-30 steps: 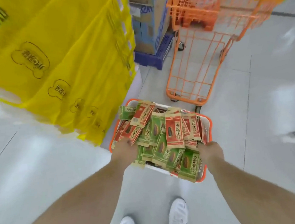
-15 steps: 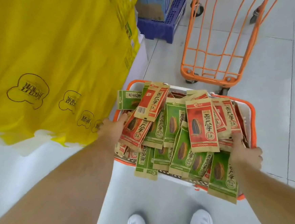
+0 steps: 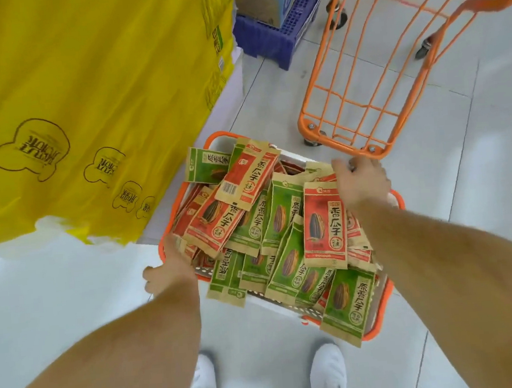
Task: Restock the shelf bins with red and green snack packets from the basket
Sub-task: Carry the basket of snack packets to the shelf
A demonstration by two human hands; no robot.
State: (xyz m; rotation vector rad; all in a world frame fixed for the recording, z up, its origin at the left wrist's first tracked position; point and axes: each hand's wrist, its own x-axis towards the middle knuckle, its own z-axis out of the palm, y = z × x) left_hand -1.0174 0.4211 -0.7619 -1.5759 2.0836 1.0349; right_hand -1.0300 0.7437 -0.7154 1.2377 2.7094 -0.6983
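Note:
An orange-rimmed white basket (image 3: 386, 298) is heaped with several red snack packets (image 3: 323, 225) and green snack packets (image 3: 346, 303), some spilling over its near edge. My left hand (image 3: 166, 274) grips the basket's rim at the near left corner. My right hand (image 3: 362, 182) lies palm down on the packets at the far right of the heap, its fingers reaching over them. No shelf bin is in view.
Yellow printed bags (image 3: 87, 84) hang close on the left. An orange wire cart (image 3: 310, 125) stands just beyond the basket. A blue pallet (image 3: 273, 36) with cartons is behind. My white shoes (image 3: 328, 371) are on the tiled floor below.
My right hand left the basket's right rim and moved forward onto the far packets. The basket came closer and lower in view. My left hand shifted back along the rim.

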